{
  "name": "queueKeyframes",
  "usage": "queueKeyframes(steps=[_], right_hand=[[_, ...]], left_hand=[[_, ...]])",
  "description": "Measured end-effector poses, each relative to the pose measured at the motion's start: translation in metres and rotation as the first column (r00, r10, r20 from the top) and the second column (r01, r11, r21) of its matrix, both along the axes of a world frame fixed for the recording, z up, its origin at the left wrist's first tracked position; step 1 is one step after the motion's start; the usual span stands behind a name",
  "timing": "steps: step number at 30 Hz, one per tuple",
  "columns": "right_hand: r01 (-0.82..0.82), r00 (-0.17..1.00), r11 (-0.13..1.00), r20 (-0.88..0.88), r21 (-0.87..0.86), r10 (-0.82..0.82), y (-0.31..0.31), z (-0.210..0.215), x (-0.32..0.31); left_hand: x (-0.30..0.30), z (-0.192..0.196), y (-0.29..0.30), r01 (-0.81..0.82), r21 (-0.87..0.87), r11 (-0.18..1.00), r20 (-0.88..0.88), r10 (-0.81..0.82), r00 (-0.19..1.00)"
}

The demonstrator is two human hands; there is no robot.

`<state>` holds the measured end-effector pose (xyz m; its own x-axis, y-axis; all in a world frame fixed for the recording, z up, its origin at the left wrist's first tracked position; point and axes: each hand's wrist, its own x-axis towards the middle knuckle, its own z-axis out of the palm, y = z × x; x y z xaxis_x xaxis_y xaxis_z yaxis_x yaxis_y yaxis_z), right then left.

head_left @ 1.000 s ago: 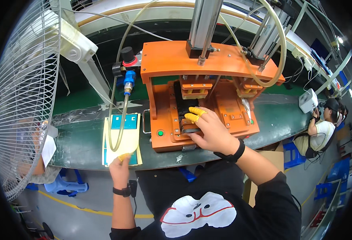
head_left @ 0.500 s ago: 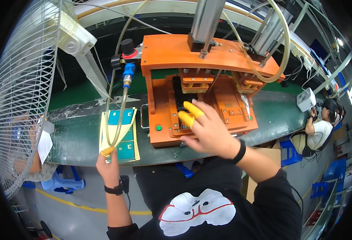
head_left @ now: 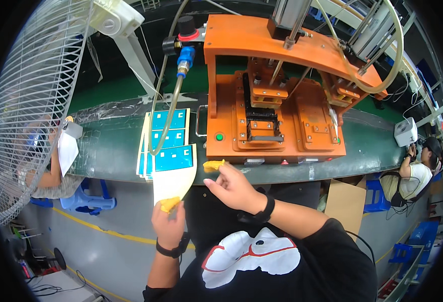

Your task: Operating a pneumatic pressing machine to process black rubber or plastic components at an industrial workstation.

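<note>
My left hand (head_left: 168, 222), yellow covers on its fingertips, pinches the near edge of a cream backing sheet (head_left: 173, 185). A blue-teal rectangular film piece with small cut-outs (head_left: 174, 159) lies on the sheet's far part. The sheet bends up off the table edge. Right of it, my right hand (head_left: 235, 190) hovers with thumb and yellow-covered fingers apart, holding nothing visible. Beneath and beyond the held sheet are more sheets with blue pieces (head_left: 169, 120). A black part (head_left: 261, 120) sits in the left fixture of the orange press (head_left: 221, 108), below its raised head.
A clear air hose (head_left: 175, 113) loops down over the sheets from a blue fitting (head_left: 185, 61). A caged fan (head_left: 40, 100) stands at left. The press has a green button (head_left: 219, 137) and a right-hand fixture (head_left: 318, 126). Another person (head_left: 418, 168) sits far right.
My right hand has drawn back from the press fixture toward me. My left hand now holds a sheet pulled nearer, off the pile. The whole view has shifted.
</note>
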<state>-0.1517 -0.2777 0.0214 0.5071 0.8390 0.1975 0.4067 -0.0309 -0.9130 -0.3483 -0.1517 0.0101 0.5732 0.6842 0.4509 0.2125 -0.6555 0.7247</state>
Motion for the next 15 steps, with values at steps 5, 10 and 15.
queueKeyframes(steps=[5,10,15], right_hand=[[-0.177,0.627,0.975,-0.779,-0.133,0.007,0.02,-0.065,-0.005],[-0.155,0.614,0.983,-0.789,-0.102,0.015,0.01,-0.075,-0.005],[-0.06,0.751,0.995,-0.66,-0.082,-0.009,-0.025,-0.039,-0.012]], left_hand=[[0.001,-0.011,-0.028,0.33,0.002,0.944,-0.151,-0.326,0.933],[0.007,0.002,-0.045,0.506,-0.107,0.856,-0.236,-0.516,0.823],[0.04,0.013,-0.031,0.287,0.053,0.956,-0.083,-0.282,0.956]])
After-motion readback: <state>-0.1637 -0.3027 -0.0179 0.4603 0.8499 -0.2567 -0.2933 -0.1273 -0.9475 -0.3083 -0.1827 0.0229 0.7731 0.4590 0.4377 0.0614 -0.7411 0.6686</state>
